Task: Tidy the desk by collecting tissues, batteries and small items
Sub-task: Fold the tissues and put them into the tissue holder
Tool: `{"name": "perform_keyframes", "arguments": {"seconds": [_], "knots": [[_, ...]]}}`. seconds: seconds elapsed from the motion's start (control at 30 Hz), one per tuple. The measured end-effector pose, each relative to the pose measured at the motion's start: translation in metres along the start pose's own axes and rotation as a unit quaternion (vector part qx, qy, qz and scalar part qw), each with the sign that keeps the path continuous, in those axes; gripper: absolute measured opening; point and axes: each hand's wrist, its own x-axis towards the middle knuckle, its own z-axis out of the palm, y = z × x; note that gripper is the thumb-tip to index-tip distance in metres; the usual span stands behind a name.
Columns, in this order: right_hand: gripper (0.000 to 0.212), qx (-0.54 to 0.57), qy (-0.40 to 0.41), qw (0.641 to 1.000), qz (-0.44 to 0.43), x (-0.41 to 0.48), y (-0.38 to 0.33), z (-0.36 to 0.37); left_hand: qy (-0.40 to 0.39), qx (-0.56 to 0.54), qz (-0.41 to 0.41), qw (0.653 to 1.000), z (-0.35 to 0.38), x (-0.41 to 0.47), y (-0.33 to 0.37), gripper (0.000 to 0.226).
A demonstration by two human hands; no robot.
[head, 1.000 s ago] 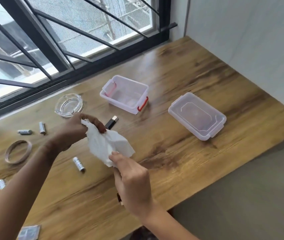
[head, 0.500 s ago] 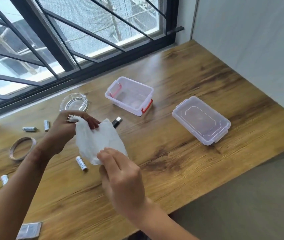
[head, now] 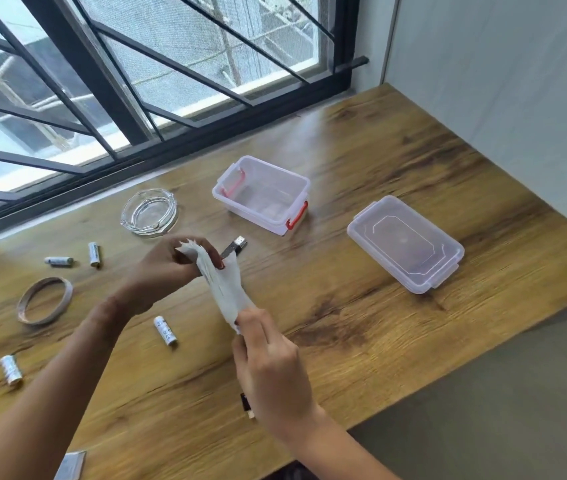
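A white tissue (head: 225, 289) is stretched above the wooden desk (head: 361, 306) between both hands. My left hand (head: 168, 268) pinches its upper end; my right hand (head: 271, 368) pinches its lower end. White batteries lie on the desk: one (head: 165, 330) below my left wrist, two (head: 94, 253) (head: 59, 260) at the left, one (head: 10, 370) near the left edge. A black USB stick (head: 235, 245) lies just behind the tissue. The open clear box (head: 261, 194) with red latches stands behind it.
The box's clear lid (head: 405, 242) lies to the right. A glass ashtray (head: 149, 213) sits by the window, a tape ring (head: 45, 299) at the left. A small packet (head: 71, 465) is at the bottom edge, and a small dark item (head: 246, 405) shows beside my right wrist.
The tissue has been folded from a wide sheet into a narrow band, with my right hand moving down and right. The view has shifted a little.
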Motion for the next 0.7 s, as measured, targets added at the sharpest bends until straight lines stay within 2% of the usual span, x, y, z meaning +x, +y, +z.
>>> {"name": "perform_keyframes", "arguments": {"seconds": [0.1, 0.2, 0.3, 0.37, 0.5, 0.6, 0.7], "knots": [[0.008, -0.042, -0.028, 0.999, -0.018, -0.004, 0.005, 0.003, -0.002, 0.032, -0.006, 0.999, 0.001, 0.002, -0.005, 0.027], [0.02, -0.063, -0.033, 0.997, -0.012, -0.006, 0.008, 0.003, -0.013, 0.057, -0.006, 0.998, 0.0, 0.003, -0.008, 0.041], [0.011, -0.07, -0.048, 0.996, -0.012, -0.011, 0.01, 0.004, -0.028, 0.1, -0.008, 0.995, -0.002, 0.005, -0.015, 0.059], [0.006, -0.066, -0.056, 0.996, -0.005, -0.015, 0.013, 0.004, -0.024, 0.124, -0.003, 0.992, -0.001, 0.006, -0.02, 0.059], [0.029, -0.068, -0.078, 0.995, 0.017, -0.016, 0.012, 0.002, -0.005, 0.152, 0.004, 0.988, 0.0, 0.007, -0.028, 0.063], [0.028, -0.076, -0.069, 0.994, 0.025, -0.015, 0.01, 0.0, 0.006, 0.186, 0.036, 0.982, 0.001, 0.006, -0.027, 0.071], [0.025, -0.078, -0.06, 0.995, 0.022, -0.014, 0.008, -0.001, 0.02, 0.207, 0.049, 0.977, 0.001, 0.004, -0.021, 0.064]]}}
